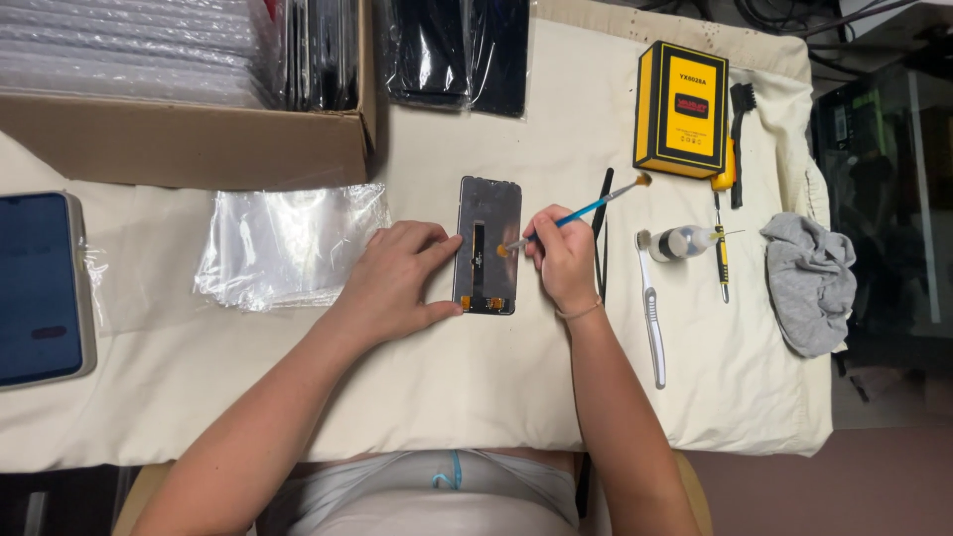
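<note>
The phone screen panel lies face down, grey-backed with a black strip and orange tabs, under the right grip and pinned at its left edge by the left grip. Up and right of the right grip stands a yellow-and-black box. Far left of the left grip lies a dark blue tablet screen. Above it sits an open cardboard box; just left, clear plastic sleeves.

cardboard box: cut by top edge | tablet: left edge cropped, perhaps
</note>
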